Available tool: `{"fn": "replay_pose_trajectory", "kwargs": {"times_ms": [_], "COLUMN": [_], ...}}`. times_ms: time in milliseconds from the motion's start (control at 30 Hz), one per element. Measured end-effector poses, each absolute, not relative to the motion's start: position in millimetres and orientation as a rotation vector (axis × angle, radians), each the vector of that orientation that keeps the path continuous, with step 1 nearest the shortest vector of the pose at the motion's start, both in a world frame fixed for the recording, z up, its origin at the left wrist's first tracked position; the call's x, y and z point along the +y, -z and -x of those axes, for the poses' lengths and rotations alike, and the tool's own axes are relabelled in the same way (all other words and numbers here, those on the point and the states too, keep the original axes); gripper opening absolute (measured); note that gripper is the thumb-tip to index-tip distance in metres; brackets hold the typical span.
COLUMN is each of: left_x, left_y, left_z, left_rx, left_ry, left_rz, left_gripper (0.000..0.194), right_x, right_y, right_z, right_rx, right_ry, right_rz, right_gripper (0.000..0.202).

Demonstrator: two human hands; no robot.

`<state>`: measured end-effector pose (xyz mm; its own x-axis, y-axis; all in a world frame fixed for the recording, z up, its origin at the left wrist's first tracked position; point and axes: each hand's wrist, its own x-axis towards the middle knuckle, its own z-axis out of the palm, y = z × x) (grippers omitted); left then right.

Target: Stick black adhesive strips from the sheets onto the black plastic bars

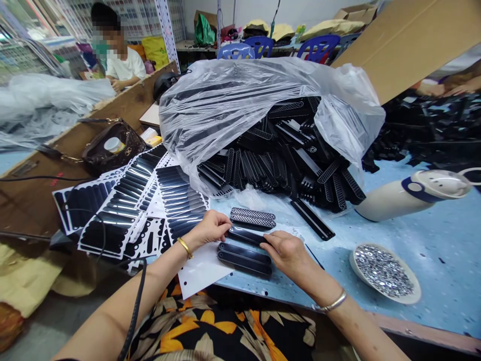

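The left hand (214, 226) had its finger and thumb pinched together at the left end of a shiny black strip (245, 235). The right hand (286, 247) gripped the right end of the same strip. The strip was at the near edge of the blue table (447, 255), in the middle. Just on its near side lay two dark strips (244, 259), side by side. Just on its far side lay two patterned strips (252, 217), black and white.

To the left, sheets of black stickers (181, 198) lay spread over each other. A white sheet (201, 276) stuck out over the near edge. Farther back, a big clear plastic bag (221, 95) lay open, with a heap of black plastic pieces (259, 168) spilling out. On the right stood a bowl (412, 299) full of tiny shiny metal bits (385, 268), and past it a cream bottle (394, 199) was tipped over. A brown handbag (99, 153) sat on the far left. Beyond it was a person in a white shirt (130, 64).
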<state>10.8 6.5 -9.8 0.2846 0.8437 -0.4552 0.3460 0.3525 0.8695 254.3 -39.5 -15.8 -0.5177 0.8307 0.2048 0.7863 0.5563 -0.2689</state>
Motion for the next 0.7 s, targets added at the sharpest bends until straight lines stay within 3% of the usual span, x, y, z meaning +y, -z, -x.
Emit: {"fn": "replay_pose_trajectory", "kwargs": {"times_ms": [367,700], "left_x": [5.1,4.6], "left_y": [11.3,11.7], "left_z": [-9.6,-14.8], "left_rx": [1.315,1.318], "left_ry": [-0.468,-0.467], "left_rz": [-1.238,-1.289], "left_gripper": [0.02,0.012], "right_x": [-39.6,-39.9], "right_y": [14.4,16.8], "right_z": [-252.5,-254.1], "right_rx": [-2.499,-2.474], "right_ry": [-0.164,-0.207], "right_rz": [1.319,1.344], "right_gripper": [0.015,0.016]}}
